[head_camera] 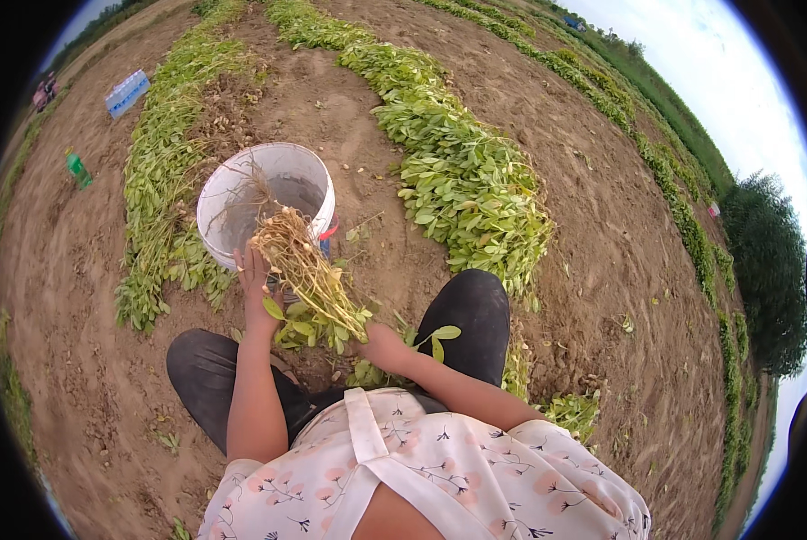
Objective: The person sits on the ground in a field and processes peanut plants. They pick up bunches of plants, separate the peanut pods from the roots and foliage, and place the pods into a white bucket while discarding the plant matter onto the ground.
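A bunch of pulled peanut plants point(309, 270) lies slantwise over the near rim of a white plastic bucket point(319, 169), its roots and pods toward the opening and its leaves toward me. My right hand point(379, 345) grips the stems at the leafy end. My left hand point(253, 270) is at the bucket's near outer side, beside the roots, with some fingers spread; its palm side is partly hidden, so a hold on pods cannot be told. Thin dry roots stick up inside the bucket. Its bottom is partly hidden by the bunch.
Rows of laid peanut plants run ahead on the left point(167, 155) and right point(471, 169) over bare soil. My bent knees flank the bunch. A green plastic bottle point(78, 170) and a pack of water bottles point(128, 93) stand farther left. A dark bush point(764, 270) is far right.
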Available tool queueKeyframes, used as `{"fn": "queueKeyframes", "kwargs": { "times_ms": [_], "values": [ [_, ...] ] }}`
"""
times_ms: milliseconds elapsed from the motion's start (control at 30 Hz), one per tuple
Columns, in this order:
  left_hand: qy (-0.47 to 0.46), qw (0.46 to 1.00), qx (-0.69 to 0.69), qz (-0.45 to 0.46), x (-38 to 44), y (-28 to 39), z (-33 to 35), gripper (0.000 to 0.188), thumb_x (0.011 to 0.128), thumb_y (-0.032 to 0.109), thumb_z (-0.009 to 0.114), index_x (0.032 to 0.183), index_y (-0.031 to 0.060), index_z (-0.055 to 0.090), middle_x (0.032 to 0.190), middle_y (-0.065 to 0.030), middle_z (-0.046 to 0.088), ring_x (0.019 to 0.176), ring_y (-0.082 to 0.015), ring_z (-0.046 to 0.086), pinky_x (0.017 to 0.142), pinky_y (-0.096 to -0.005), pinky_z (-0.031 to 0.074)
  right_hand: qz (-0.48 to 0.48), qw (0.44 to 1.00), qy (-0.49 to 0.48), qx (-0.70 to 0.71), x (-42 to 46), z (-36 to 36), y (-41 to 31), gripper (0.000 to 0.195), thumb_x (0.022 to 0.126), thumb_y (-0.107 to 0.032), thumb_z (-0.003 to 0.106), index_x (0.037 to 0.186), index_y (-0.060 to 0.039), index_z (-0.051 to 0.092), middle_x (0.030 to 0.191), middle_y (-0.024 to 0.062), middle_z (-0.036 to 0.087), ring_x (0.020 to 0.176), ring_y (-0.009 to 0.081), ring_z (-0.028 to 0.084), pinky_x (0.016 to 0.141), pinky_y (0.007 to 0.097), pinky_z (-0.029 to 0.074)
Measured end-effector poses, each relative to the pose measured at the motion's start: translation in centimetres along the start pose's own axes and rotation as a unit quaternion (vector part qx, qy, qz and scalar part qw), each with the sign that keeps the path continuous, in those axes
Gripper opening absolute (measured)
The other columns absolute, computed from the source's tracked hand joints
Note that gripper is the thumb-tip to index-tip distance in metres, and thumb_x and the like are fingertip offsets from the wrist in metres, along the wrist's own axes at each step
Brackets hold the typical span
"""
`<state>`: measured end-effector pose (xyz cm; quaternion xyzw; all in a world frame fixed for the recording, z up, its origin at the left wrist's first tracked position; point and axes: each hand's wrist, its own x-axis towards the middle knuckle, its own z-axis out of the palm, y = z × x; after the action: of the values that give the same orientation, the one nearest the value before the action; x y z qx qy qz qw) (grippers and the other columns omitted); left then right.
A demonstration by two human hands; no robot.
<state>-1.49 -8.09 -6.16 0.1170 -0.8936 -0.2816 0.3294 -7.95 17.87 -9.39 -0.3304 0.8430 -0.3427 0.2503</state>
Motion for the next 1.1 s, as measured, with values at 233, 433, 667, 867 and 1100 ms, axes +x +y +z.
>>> {"fn": "queueKeyframes", "kwargs": {
  "times_ms": [233,433,667,867,1100],
  "values": [
    [0.045,0.895,-0.406,-0.179,-0.7,12.3,-1.4,0.062,0.105,0.042,0.039,0.153,0.0061,0.023,0.155,-0.0149,0.030,0.145,-0.0283,0.025,0.116,-0.0423,0.022,0.077,0.985,0.050,-0.143,-0.9,-4.5,-6.8,0.033,0.090,-0.024,0.064,0.090,0.0089,0.061,0.078,0.0267,0.063,0.084,0.0430,0.064,0.077,0.0460,0.051],
    [0.038,0.664,-0.630,-0.401,-1.3,10.1,0.7,0.039,0.103,0.030,0.047,0.130,0.0014,0.047,0.119,-0.0117,0.060,0.107,-0.0243,0.062,0.089,-0.0383,0.052,-0.059,0.997,-0.002,-0.044,-2.2,-4.5,-9.5,0.062,0.080,-0.030,0.075,0.120,0.0086,0.048,0.106,0.0287,0.061,0.096,0.0415,0.062,0.083,0.0451,0.051],
    [0.010,0.767,-0.546,-0.336,0.2,9.4,0.9,0.042,0.103,0.032,0.046,0.133,0.0012,0.048,0.126,-0.0113,0.058,0.114,-0.0251,0.058,0.096,-0.0394,0.048,-0.088,0.961,-0.028,0.261,-0.6,-3.3,-7.0,0.046,0.087,-0.019,0.067,0.126,0.0009,0.051,0.107,0.0186,0.064,0.100,0.0291,0.061,0.090,0.0394,0.046],
    [-0.003,0.990,0.137,-0.018,0.7,5.0,0.1,0.063,0.095,0.032,0.058,0.149,0.0087,0.035,0.152,-0.0091,0.036,0.146,-0.0326,0.021,0.116,-0.0599,0.012,-0.129,0.897,0.308,0.289,-0.4,-12.1,-7.3,0.042,0.096,-0.018,0.061,0.127,0.0046,0.045,0.102,0.0147,0.061,0.088,0.0216,0.056,0.085,0.0335,0.046],
    [-0.031,0.987,0.140,-0.069,-0.8,2.8,1.3,0.076,0.086,0.019,0.067,0.152,0.0106,0.029,0.158,-0.0049,0.024,0.148,-0.0332,0.011,0.117,-0.0594,0.016,-0.368,0.592,0.524,0.490,-2.2,-21.5,-15.3,0.017,0.102,-0.018,0.050,0.097,-0.0030,0.046,0.083,0.0061,0.047,0.072,0.0175,0.046,0.070,0.0347,0.048]
  ]
}}
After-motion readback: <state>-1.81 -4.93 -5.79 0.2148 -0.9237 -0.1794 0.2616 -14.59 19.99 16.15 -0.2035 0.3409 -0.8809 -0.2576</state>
